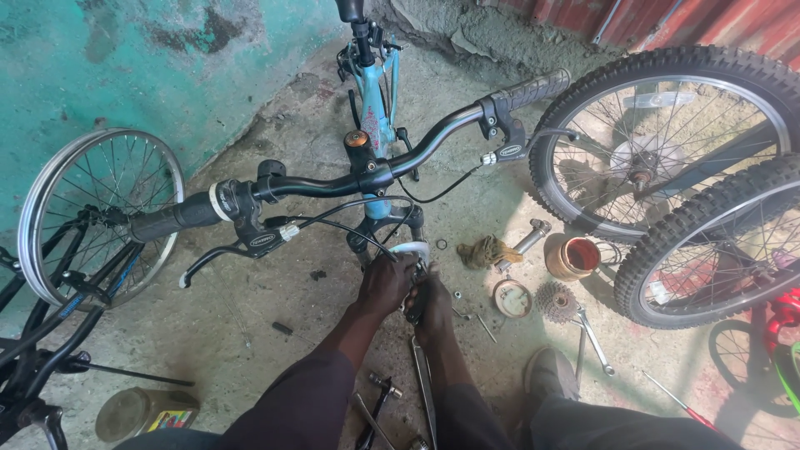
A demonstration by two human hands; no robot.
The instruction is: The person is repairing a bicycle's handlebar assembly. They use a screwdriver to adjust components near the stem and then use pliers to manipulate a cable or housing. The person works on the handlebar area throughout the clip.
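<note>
Both hands work side by side below the handlebar [367, 171] — left hand [385, 283] clamped on the silver brake arm [411, 248] at the fork, right hand [435, 307] gripping a dark tool just beside it.

dark maroon long sleeves, bare hands [408, 292], grey trousers, worn grey shoe [546, 373]

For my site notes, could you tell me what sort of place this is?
Probably an informal outdoor bicycle repair spot: a blue bicycle frame stands wheel-less on bare concrete floor, loose wheels lean nearby, and a sprocket cluster and spanner lie about.
</note>
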